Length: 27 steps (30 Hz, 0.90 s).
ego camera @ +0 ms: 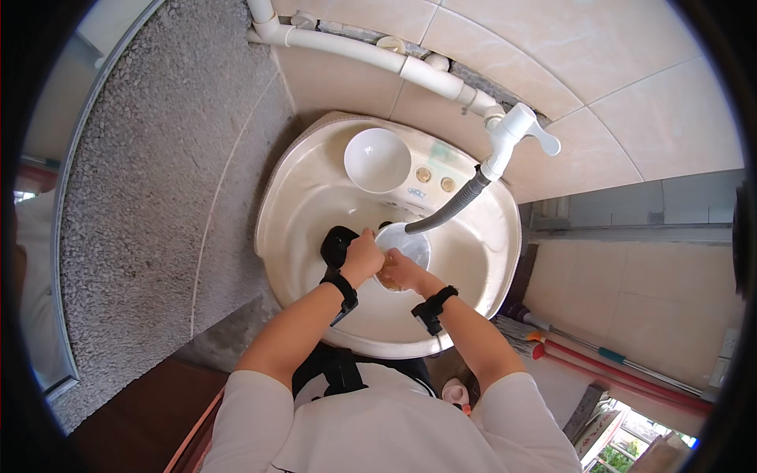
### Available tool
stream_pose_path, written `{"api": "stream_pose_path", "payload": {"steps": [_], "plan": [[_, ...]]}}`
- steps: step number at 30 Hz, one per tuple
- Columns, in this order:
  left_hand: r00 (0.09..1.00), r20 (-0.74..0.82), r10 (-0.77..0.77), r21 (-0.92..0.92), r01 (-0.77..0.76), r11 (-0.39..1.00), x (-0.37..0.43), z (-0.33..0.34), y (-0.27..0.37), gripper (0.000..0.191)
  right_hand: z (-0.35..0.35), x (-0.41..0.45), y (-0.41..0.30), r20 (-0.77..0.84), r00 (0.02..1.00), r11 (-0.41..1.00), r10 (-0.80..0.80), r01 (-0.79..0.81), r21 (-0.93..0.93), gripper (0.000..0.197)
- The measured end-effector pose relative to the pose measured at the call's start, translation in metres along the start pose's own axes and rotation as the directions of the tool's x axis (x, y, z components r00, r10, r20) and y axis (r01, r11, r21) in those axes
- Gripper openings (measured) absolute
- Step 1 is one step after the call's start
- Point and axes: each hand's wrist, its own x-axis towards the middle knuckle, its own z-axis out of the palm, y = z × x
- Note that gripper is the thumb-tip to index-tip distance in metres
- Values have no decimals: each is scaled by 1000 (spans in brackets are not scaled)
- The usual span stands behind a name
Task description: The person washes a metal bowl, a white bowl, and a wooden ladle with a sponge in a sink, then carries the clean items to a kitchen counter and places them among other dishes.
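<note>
In the basin of a cream washstand sink (473,278) stands a small white bowl (417,245) with what looks like water in it, directly below the end of a grey corrugated hose (449,213). My left hand (363,255) is curled at the bowl's left edge. Just left of it is a black object (338,246), perhaps a cup or scoop; I cannot tell whether the hand touches it. My right hand (405,271) reaches over the bowl's near side, its fingers close to the left hand's. Something brownish (390,286) shows under the right fingers, too hidden to name.
A larger white bowl (377,161) sits on the sink's back ledge. Above right, a white plastic tap (508,133) joins a white pipe (349,50) on the tiled wall. Rough grey wall (154,177) with a mirror (44,284) flanks the left. Long red handles (615,366) lean at right.
</note>
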Motion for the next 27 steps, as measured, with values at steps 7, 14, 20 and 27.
{"api": "stream_pose_path", "payload": {"steps": [7, 14, 20, 27], "plan": [[988, 146, 42, 91, -56, 994, -8, -11, 34, 60, -21, 2, -36, -199, 868, 633, 455, -158, 757, 53], [990, 126, 63, 53, -70, 996, 22, 23, 7, 74, -25, -6, -12, -169, 941, 910, 294, -223, 349, 53], [942, 331, -61, -407, 200, 891, 17, 24, 21, 78, -30, -24, -5, 129, 903, 81, 409, -177, 981, 41], [956, 278, -89, -419, 205, 885, 11, 14, 7, 70, -62, -11, -48, -270, 850, 820, 453, -277, 501, 33]]}}
